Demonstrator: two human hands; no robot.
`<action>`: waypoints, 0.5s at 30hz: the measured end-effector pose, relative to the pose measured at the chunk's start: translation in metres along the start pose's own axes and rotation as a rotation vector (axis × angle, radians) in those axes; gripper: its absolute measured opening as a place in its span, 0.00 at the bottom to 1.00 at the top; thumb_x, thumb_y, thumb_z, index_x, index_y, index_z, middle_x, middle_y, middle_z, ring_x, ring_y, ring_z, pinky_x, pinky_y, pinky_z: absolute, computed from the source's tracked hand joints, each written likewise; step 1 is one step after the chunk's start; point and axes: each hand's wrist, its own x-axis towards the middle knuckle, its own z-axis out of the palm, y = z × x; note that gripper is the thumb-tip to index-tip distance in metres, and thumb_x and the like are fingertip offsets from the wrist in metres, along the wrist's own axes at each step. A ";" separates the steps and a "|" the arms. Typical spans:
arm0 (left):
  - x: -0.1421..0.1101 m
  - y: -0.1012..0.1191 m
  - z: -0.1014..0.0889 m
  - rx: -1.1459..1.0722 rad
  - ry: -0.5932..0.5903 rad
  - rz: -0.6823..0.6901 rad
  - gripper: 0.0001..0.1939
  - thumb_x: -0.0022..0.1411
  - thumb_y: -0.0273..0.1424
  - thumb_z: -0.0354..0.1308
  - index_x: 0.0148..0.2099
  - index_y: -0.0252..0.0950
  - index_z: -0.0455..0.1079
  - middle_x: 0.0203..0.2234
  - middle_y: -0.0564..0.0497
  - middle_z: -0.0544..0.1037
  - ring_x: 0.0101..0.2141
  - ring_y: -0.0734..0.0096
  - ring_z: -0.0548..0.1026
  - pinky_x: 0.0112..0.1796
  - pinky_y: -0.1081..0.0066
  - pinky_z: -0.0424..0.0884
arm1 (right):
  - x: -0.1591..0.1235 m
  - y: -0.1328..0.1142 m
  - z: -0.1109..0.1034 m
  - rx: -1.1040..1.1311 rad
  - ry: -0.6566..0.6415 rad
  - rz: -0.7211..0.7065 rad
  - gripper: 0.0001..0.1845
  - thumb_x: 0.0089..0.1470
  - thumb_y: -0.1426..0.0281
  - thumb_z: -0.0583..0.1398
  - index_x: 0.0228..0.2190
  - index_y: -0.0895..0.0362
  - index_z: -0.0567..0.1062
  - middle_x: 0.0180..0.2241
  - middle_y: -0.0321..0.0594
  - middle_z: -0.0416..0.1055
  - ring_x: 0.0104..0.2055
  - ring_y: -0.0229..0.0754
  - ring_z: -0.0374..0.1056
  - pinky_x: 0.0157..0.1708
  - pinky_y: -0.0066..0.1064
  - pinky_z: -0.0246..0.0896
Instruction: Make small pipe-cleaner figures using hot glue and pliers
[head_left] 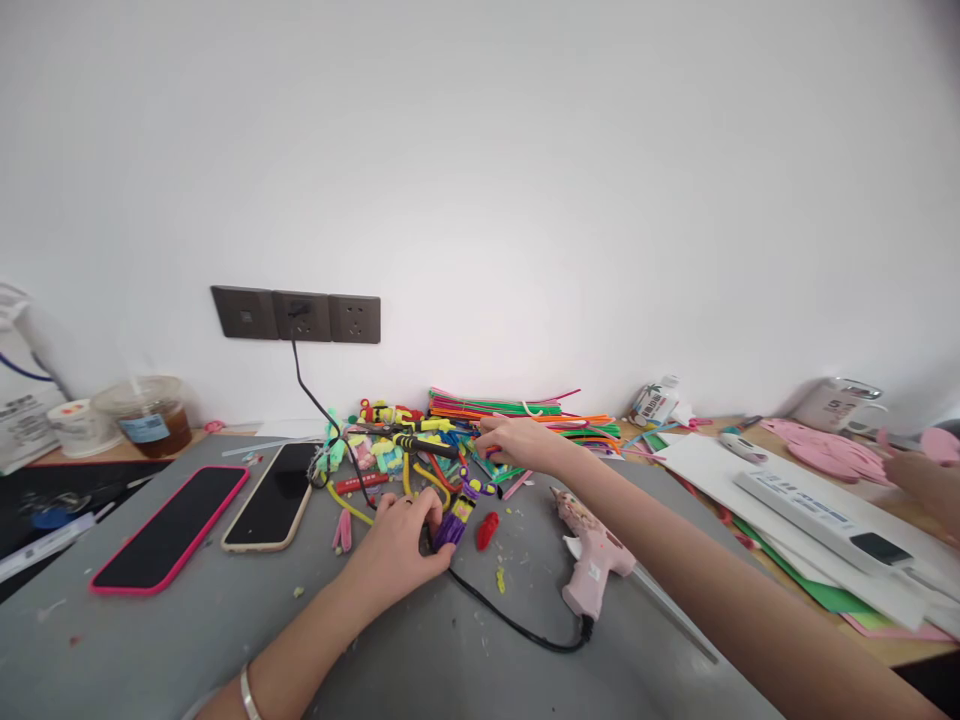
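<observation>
A small purple and yellow figure (456,515), apparently made of fuzzy pipe cleaners, stands slightly tilted above the grey mat. My left hand (409,540) is closed around its lower side, thumb and fingers pressed to the purple part. Farther back, my right hand (506,442) reaches into a pile of coloured craft pieces, its fingers curled downward. Whatever those fingertips hold is too small to make out. Just right of the figure lies a red fuzzy piece (487,530). Black-handled pliers (426,446) rest on the pile, close to the bundle of pipe cleaners (502,405).
A pink glue gun (589,555) lies on the mat (360,655), its black cord running behind my left hand. Two phones (172,530) lie left, beyond them a drink cup (154,415). At right are a white power strip (821,520), paper sheets and another person's hand (926,480).
</observation>
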 end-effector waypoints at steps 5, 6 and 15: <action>0.000 -0.004 0.004 -0.021 0.001 0.024 0.08 0.54 0.33 0.57 0.33 0.40 0.59 0.27 0.54 0.72 0.31 0.63 0.68 0.39 0.63 0.61 | -0.001 0.006 -0.002 0.014 0.041 -0.005 0.11 0.58 0.78 0.59 0.35 0.54 0.80 0.40 0.42 0.74 0.37 0.40 0.70 0.31 0.27 0.56; 0.001 -0.005 0.004 -0.026 -0.002 0.028 0.08 0.54 0.33 0.57 0.33 0.40 0.59 0.27 0.54 0.72 0.31 0.64 0.68 0.40 0.63 0.61 | -0.002 0.006 -0.003 0.013 0.055 0.000 0.11 0.59 0.77 0.59 0.36 0.54 0.81 0.42 0.43 0.73 0.37 0.40 0.70 0.32 0.27 0.57; 0.002 -0.006 0.005 -0.024 -0.043 0.041 0.09 0.55 0.32 0.56 0.34 0.40 0.56 0.30 0.55 0.71 0.31 0.65 0.70 0.44 0.61 0.60 | -0.011 0.002 -0.003 -0.034 0.067 0.008 0.12 0.61 0.77 0.55 0.35 0.55 0.78 0.40 0.43 0.73 0.40 0.42 0.69 0.29 0.27 0.52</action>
